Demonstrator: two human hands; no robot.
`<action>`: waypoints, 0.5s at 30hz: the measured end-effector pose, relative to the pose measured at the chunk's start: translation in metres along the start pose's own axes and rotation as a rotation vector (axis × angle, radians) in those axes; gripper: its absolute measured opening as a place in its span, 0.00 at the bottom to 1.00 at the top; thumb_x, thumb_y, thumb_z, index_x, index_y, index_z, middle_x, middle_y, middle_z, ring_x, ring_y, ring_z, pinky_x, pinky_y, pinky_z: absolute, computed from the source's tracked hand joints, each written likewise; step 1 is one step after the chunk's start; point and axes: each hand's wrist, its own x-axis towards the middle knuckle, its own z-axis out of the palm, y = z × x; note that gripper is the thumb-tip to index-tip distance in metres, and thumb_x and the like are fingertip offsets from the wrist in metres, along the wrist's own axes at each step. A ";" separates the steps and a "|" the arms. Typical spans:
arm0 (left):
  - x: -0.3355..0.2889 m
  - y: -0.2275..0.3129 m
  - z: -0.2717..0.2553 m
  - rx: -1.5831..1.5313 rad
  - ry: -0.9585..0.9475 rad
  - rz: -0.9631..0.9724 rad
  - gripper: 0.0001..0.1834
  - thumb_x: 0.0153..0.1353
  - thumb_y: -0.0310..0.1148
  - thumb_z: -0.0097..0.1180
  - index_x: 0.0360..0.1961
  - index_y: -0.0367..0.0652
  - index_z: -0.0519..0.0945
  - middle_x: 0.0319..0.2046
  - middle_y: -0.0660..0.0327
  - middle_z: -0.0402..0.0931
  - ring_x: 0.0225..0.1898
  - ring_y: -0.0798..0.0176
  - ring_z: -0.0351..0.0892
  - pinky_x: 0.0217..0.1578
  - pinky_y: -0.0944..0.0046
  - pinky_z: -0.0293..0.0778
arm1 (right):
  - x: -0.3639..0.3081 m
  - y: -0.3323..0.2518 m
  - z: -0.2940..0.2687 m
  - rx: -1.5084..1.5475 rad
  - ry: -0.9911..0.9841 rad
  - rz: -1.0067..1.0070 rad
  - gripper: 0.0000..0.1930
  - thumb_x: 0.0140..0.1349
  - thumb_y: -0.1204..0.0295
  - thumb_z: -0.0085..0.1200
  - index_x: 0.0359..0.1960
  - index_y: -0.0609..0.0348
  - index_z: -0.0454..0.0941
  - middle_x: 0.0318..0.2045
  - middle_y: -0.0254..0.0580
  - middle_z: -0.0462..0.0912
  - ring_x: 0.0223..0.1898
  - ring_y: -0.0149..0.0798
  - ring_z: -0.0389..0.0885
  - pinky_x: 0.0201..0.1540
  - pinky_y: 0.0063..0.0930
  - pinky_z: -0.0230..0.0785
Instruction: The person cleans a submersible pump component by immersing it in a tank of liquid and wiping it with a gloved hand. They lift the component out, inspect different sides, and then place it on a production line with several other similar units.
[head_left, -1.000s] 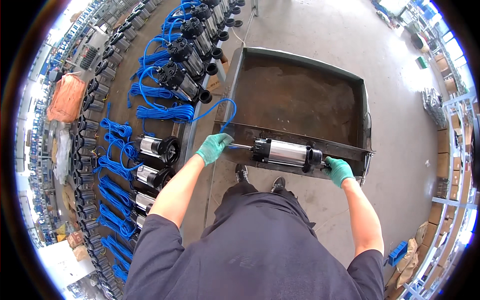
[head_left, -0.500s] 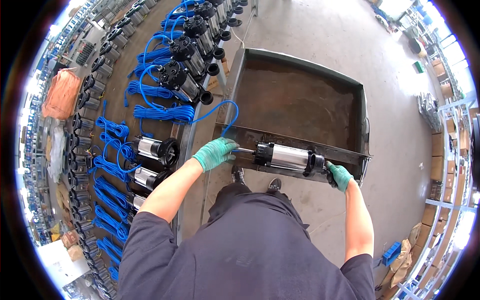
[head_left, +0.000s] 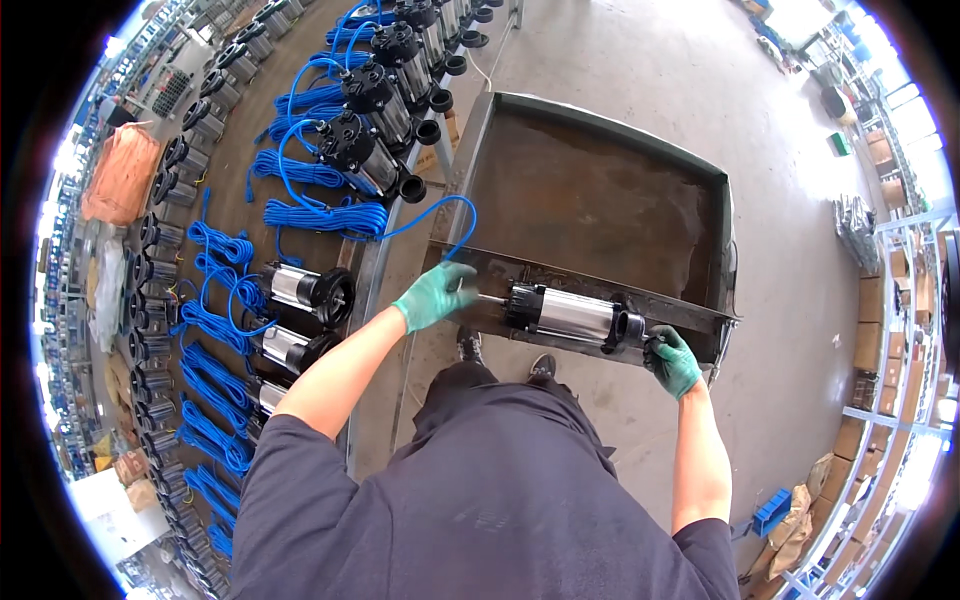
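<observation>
A submersible pump (head_left: 575, 315) with a silver body and black ends lies on its side across the near ledge of a metal tank (head_left: 725, 215). A thin metal shaft (head_left: 492, 298) sticks out of its left end. My left hand (head_left: 432, 298), in a green glove, is at the tip of that shaft, its fingers smeared by motion. A blue cable (head_left: 462, 205) loops down from the bench to just behind this hand. Against the black outlet end on the right, my gloved right hand (head_left: 674, 362) has its dark-palmed fingers curled on the pump.
On the bench (head_left: 235, 130) at left stand several upright pumps (head_left: 358, 155) beside coiled blue cables (head_left: 325, 217). Several more pumps (head_left: 292, 287) lie on their sides nearer me. Shallow brownish liquid covers the tank's bottom. Shelves with cartons (head_left: 868, 335) line the right.
My right hand has shifted slightly left and now wraps closer round the pump's outlet end. The left hand's fingers have lifted and blurred near the shaft. The pump has barely moved.
</observation>
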 end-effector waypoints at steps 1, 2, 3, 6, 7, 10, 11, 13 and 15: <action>-0.004 -0.008 -0.007 0.003 0.000 -0.001 0.22 0.69 0.42 0.68 0.57 0.39 0.84 0.48 0.57 0.82 0.52 0.55 0.83 0.54 0.62 0.79 | -0.001 -0.003 0.002 0.003 -0.002 0.001 0.11 0.71 0.79 0.53 0.50 0.50 0.81 0.31 0.30 0.80 0.32 0.30 0.79 0.33 0.27 0.72; -0.007 -0.019 -0.011 0.157 -0.049 0.154 0.20 0.68 0.38 0.68 0.57 0.40 0.84 0.55 0.55 0.79 0.56 0.58 0.81 0.56 0.62 0.78 | -0.001 -0.009 0.003 0.031 -0.024 0.073 0.09 0.71 0.75 0.53 0.49 0.49 0.81 0.31 0.30 0.80 0.32 0.30 0.78 0.32 0.27 0.72; -0.008 -0.029 -0.013 0.312 -0.099 0.310 0.18 0.68 0.35 0.69 0.56 0.40 0.84 0.62 0.52 0.75 0.59 0.61 0.79 0.57 0.62 0.77 | -0.001 -0.015 0.005 0.059 -0.045 0.145 0.07 0.72 0.72 0.53 0.47 0.48 0.82 0.30 0.31 0.79 0.31 0.30 0.78 0.32 0.27 0.71; -0.001 -0.022 -0.008 0.224 0.010 0.243 0.13 0.70 0.34 0.66 0.51 0.39 0.86 0.46 0.55 0.85 0.50 0.58 0.85 0.52 0.61 0.80 | 0.000 -0.029 0.012 0.002 -0.028 0.210 0.06 0.72 0.66 0.55 0.44 0.50 0.82 0.30 0.32 0.80 0.29 0.30 0.77 0.31 0.29 0.70; 0.003 -0.019 -0.007 0.130 0.018 0.046 0.13 0.71 0.37 0.66 0.49 0.39 0.87 0.39 0.57 0.87 0.45 0.57 0.87 0.50 0.61 0.82 | 0.002 -0.030 0.009 -0.101 -0.015 0.207 0.07 0.72 0.66 0.56 0.43 0.51 0.83 0.30 0.32 0.81 0.30 0.30 0.77 0.31 0.29 0.70; 0.026 -0.011 -0.004 0.079 -0.020 -0.291 0.25 0.75 0.53 0.57 0.39 0.39 0.88 0.30 0.58 0.87 0.26 0.61 0.85 0.31 0.62 0.80 | 0.001 -0.040 0.023 -0.184 -0.077 0.180 0.22 0.69 0.69 0.61 0.63 0.54 0.77 0.43 0.37 0.84 0.33 0.30 0.80 0.38 0.32 0.78; 0.031 -0.008 -0.007 -0.048 -0.174 -0.614 0.30 0.76 0.58 0.53 0.37 0.39 0.87 0.31 0.57 0.88 0.22 0.62 0.83 0.26 0.62 0.77 | -0.005 -0.048 0.034 -0.172 -0.100 0.174 0.29 0.67 0.72 0.63 0.71 0.55 0.72 0.47 0.38 0.84 0.35 0.31 0.83 0.42 0.33 0.81; 0.033 -0.019 -0.006 -0.183 -0.191 -0.655 0.31 0.76 0.61 0.49 0.37 0.42 0.85 0.28 0.59 0.87 0.15 0.69 0.76 0.19 0.61 0.71 | -0.009 -0.057 0.040 -0.260 -0.099 0.176 0.35 0.66 0.75 0.64 0.74 0.56 0.67 0.50 0.39 0.83 0.37 0.32 0.84 0.44 0.34 0.83; 0.023 -0.007 -0.003 -0.111 -0.143 -0.512 0.29 0.76 0.59 0.52 0.46 0.40 0.84 0.29 0.60 0.86 0.22 0.65 0.82 0.25 0.61 0.77 | -0.005 -0.063 0.037 -0.344 -0.090 0.175 0.40 0.64 0.78 0.65 0.78 0.57 0.61 0.52 0.39 0.83 0.39 0.33 0.86 0.46 0.34 0.84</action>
